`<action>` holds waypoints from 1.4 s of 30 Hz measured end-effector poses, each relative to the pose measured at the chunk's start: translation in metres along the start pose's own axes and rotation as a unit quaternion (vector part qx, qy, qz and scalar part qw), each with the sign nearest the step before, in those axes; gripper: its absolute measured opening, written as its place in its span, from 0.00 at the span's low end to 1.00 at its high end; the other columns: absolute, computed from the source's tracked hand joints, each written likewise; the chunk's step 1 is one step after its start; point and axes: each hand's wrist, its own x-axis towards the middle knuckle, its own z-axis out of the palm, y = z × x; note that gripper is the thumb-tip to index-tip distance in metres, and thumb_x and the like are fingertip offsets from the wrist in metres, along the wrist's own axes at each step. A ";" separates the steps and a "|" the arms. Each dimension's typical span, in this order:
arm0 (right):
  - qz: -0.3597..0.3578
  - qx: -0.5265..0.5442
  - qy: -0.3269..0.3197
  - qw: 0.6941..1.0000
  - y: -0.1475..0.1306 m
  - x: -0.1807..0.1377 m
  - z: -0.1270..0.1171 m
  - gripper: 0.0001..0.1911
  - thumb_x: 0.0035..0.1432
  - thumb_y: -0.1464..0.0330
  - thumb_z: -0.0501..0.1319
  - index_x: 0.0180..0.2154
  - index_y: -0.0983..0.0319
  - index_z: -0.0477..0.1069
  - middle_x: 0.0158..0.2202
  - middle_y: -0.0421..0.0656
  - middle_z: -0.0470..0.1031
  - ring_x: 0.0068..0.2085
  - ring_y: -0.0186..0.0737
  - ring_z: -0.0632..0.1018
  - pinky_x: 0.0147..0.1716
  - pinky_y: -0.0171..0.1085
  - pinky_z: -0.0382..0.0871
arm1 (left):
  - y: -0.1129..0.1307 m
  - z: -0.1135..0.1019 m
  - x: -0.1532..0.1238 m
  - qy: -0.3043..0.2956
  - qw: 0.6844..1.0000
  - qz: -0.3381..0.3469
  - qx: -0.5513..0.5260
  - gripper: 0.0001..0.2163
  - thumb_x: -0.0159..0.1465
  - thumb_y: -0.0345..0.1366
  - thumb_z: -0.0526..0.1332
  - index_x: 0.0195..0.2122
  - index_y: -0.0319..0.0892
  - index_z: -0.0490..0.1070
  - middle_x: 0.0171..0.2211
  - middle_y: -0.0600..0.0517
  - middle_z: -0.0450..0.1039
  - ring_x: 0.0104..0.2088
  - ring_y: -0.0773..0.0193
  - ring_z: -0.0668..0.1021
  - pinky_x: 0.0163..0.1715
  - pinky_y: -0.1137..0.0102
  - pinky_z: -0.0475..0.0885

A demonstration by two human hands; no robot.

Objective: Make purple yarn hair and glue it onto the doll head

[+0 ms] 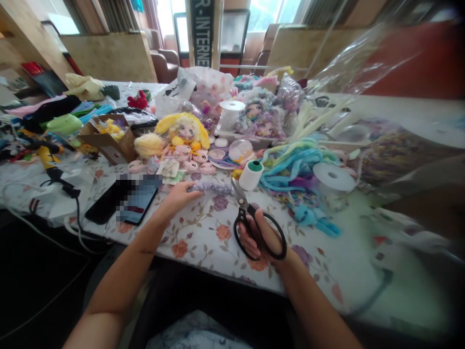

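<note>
My right hand (258, 237) is closed around a pair of black-handled scissors (278, 237), whose blades point up and away. Near the blade tips lies the right end of a strip of fuzzy lilac yarn (214, 188). My left hand (181, 195) pinches that yarn at its left end, just above the flowered tablecloth (203, 218). Right behind the scissors stands a white thread cone (250, 176) with a green top. Several small doll faces (189, 166) lie beyond the yarn, below a doll with yellow bunny ears (185, 130).
Two phones (140, 203) lie left of my left forearm, beside a white power strip (67, 196) with cables. Blue and green fabric strips (298, 162) and a white spool (334, 177) are at the right. A cardboard box (109, 145) stands at the back left.
</note>
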 end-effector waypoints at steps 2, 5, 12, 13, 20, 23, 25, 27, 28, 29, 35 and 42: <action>-0.001 -0.008 0.001 1.000 0.000 0.000 0.001 0.34 0.56 0.36 0.51 0.27 0.62 0.66 0.13 0.32 0.60 0.11 0.27 0.56 0.08 0.29 0.55 | 0.000 -0.003 -0.004 -0.046 0.983 -0.045 -0.175 0.11 0.56 0.38 0.65 0.38 0.38 0.75 0.37 0.46 0.78 0.38 0.58 0.79 0.44 0.63 0.74; 0.005 -0.013 0.005 1.000 -0.001 0.000 0.002 0.34 0.56 0.36 0.51 0.28 0.62 0.65 0.13 0.32 0.60 0.11 0.27 0.56 0.09 0.29 0.55 | -0.002 -0.006 -0.011 -0.091 0.916 -0.101 -0.377 0.10 0.54 0.29 0.66 0.38 0.36 0.73 0.38 0.44 0.79 0.40 0.59 0.81 0.49 0.63 0.74; 0.009 -0.025 0.013 1.000 0.000 -0.002 0.001 0.34 0.55 0.36 0.51 0.27 0.62 0.65 0.14 0.32 0.59 0.11 0.27 0.57 0.10 0.29 0.56 | -0.006 -0.005 -0.023 -0.089 0.855 -0.124 -0.495 0.10 0.56 0.22 0.62 0.39 0.37 0.72 0.40 0.43 0.79 0.46 0.58 0.81 0.51 0.65 0.75; 0.010 -0.027 0.011 1.000 0.000 -0.002 0.001 0.34 0.55 0.35 0.51 0.27 0.61 0.65 0.14 0.32 0.58 0.12 0.27 0.57 0.10 0.29 0.55 | -0.007 -0.005 -0.023 -0.080 0.855 -0.131 -0.496 0.10 0.57 0.23 0.63 0.40 0.38 0.72 0.39 0.44 0.79 0.44 0.59 0.81 0.50 0.65 0.76; 0.016 -0.084 -0.003 0.996 -0.003 -0.002 0.004 0.38 0.54 0.33 0.47 0.25 0.62 0.64 0.14 0.33 0.58 0.12 0.27 0.57 0.11 0.30 0.55 | -0.009 0.005 -0.020 0.005 0.844 -0.154 -0.513 0.08 0.56 0.21 0.65 0.32 0.39 0.68 0.28 0.52 0.75 0.31 0.67 0.80 0.37 0.72 0.78; 0.063 -0.166 -0.009 0.984 -0.007 -0.003 0.004 0.39 0.53 0.32 0.46 0.26 0.62 0.65 0.14 0.34 0.60 0.13 0.28 0.60 0.11 0.30 0.57 | -0.007 0.008 -0.020 0.021 0.847 -0.143 -0.512 0.07 0.57 0.24 0.67 0.31 0.38 0.69 0.26 0.54 0.75 0.28 0.69 0.80 0.35 0.73 0.78; 0.105 -0.228 -0.003 0.968 -0.012 -0.005 0.005 0.38 0.54 0.33 0.47 0.30 0.62 0.67 0.15 0.34 0.62 0.13 0.29 0.61 0.10 0.30 0.58 | -0.006 0.010 -0.021 0.021 0.851 -0.129 -0.509 0.06 0.57 0.27 0.68 0.32 0.38 0.70 0.27 0.53 0.75 0.29 0.68 0.80 0.35 0.73 0.78; 0.114 -0.273 -0.013 0.955 -0.017 -0.007 0.008 0.39 0.54 0.33 0.47 0.33 0.63 0.68 0.15 0.34 0.62 0.13 0.29 0.62 0.10 0.30 0.59 | -0.005 0.012 -0.022 0.014 0.856 -0.108 -0.505 0.07 0.56 0.29 0.69 0.32 0.38 0.70 0.29 0.52 0.77 0.31 0.67 0.81 0.37 0.73 0.77; 0.103 -0.286 -0.023 0.952 -0.020 -0.009 0.009 0.39 0.53 0.33 0.47 0.34 0.63 0.68 0.15 0.34 0.62 0.13 0.30 0.61 0.10 0.30 0.59 | -0.004 0.013 -0.022 0.013 0.858 -0.098 -0.503 0.08 0.56 0.29 0.69 0.32 0.38 0.70 0.30 0.52 0.77 0.33 0.66 0.81 0.38 0.72 0.77; 0.087 -0.293 -0.034 0.951 -0.021 -0.010 0.010 0.38 0.54 0.33 0.47 0.34 0.63 0.68 0.15 0.34 0.62 0.13 0.30 0.62 0.10 0.30 0.59 | -0.004 0.014 -0.021 0.013 0.861 -0.087 -0.502 0.08 0.55 0.30 0.70 0.32 0.39 0.70 0.30 0.52 0.77 0.33 0.66 0.82 0.38 0.72 0.77; 0.007 -0.295 -0.023 0.955 -0.024 -0.024 0.010 0.32 0.61 0.40 0.49 0.34 0.62 0.69 0.15 0.35 0.62 0.16 0.32 0.65 0.15 0.32 0.60 | 0.004 0.013 -0.016 0.001 0.882 -0.031 -0.471 0.11 0.52 0.31 0.71 0.30 0.41 0.67 0.30 0.53 0.77 0.36 0.63 0.82 0.39 0.70 0.76; 0.005 -0.288 -0.022 0.957 -0.023 -0.031 0.005 0.35 0.60 0.38 0.47 0.31 0.62 0.69 0.15 0.35 0.60 0.17 0.32 0.65 0.17 0.32 0.61 | 0.035 -0.018 -0.005 -0.020 0.971 0.063 -0.229 0.08 0.55 0.37 0.68 0.30 0.41 0.70 0.29 0.53 0.74 0.30 0.66 0.77 0.34 0.71 0.73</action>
